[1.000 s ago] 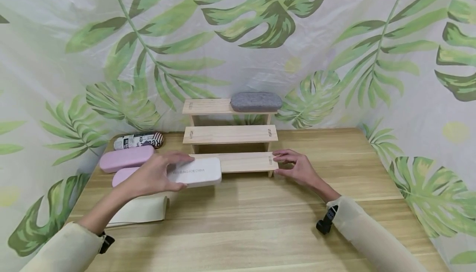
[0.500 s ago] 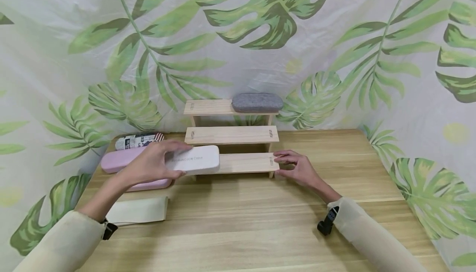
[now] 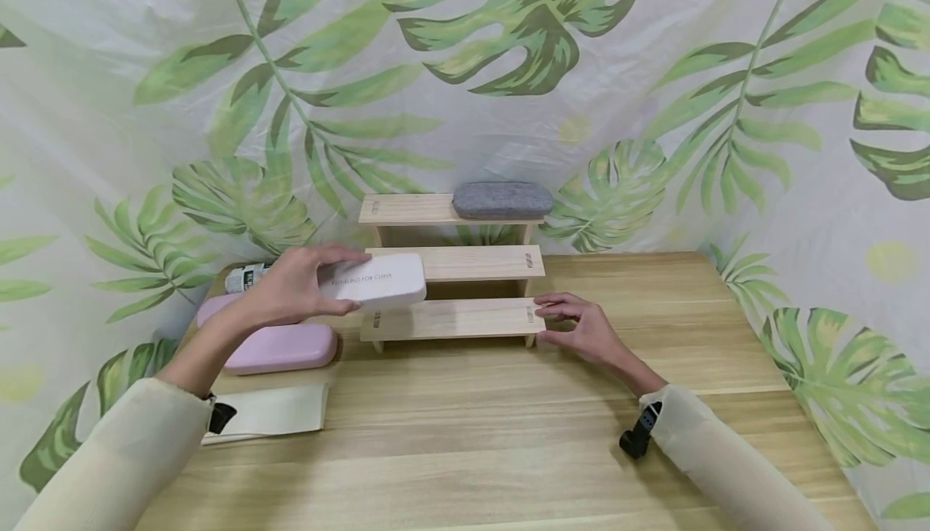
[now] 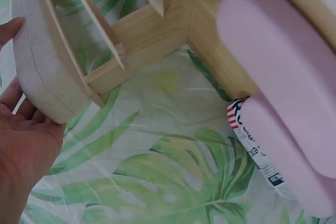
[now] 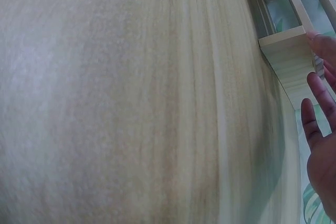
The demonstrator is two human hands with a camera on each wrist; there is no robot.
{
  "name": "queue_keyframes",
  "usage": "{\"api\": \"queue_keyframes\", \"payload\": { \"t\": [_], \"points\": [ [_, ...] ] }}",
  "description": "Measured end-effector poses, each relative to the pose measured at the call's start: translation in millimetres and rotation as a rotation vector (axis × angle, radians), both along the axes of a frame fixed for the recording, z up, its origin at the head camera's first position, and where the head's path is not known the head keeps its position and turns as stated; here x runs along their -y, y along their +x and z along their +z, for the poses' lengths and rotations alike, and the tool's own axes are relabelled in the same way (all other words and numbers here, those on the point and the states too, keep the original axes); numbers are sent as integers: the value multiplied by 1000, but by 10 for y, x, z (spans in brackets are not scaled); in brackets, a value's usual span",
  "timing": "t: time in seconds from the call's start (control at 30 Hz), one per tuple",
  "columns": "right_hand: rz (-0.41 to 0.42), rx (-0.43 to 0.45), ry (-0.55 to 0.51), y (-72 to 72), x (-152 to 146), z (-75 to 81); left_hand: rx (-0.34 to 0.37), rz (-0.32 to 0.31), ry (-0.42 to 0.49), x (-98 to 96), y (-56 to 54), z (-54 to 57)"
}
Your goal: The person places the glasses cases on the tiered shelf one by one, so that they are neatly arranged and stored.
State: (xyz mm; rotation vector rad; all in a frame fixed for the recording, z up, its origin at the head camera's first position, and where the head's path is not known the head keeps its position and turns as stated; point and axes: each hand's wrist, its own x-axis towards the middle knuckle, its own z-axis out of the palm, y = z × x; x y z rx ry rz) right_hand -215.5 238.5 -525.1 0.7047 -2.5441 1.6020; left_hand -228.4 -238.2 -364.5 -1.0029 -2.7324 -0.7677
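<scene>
In the head view my left hand (image 3: 294,285) grips a white glasses case (image 3: 374,279) by its left end. The case carries small grey lettering and is held up in front of the middle step of a three-step wooden display shelf (image 3: 450,319). The left wrist view shows the thumb and fingers on opposite sides of the closed case (image 4: 44,51). My right hand (image 3: 584,331) pinches the right end of the lowest step between thumb and fingers. A grey fabric glasses case (image 3: 503,200) lies on the right part of the top step.
On the table's left side lie two pink glasses cases (image 3: 286,348), partly behind the left arm. Behind them is a printed case (image 3: 243,278) with lettering. A cream flat pouch (image 3: 279,411) lies nearer the front. A leaf-patterned cloth (image 3: 617,71) hangs behind the wooden table (image 3: 508,434).
My left hand has lifted the white glasses case from before the lowest step up to the middle step. The right hand stays at the shelf's end.
</scene>
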Motion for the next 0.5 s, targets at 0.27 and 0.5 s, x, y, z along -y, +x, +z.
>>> {"api": "queue_keyframes", "payload": {
  "t": [0.27, 0.5],
  "points": [
    [4, -10, 5, -3, -13, -5, 51, 8, 21, -13, -146, 155],
    [8, 2, -8, 3, -3, 6, 26, 27, 19, 1, -263, 236]
  ]
}}
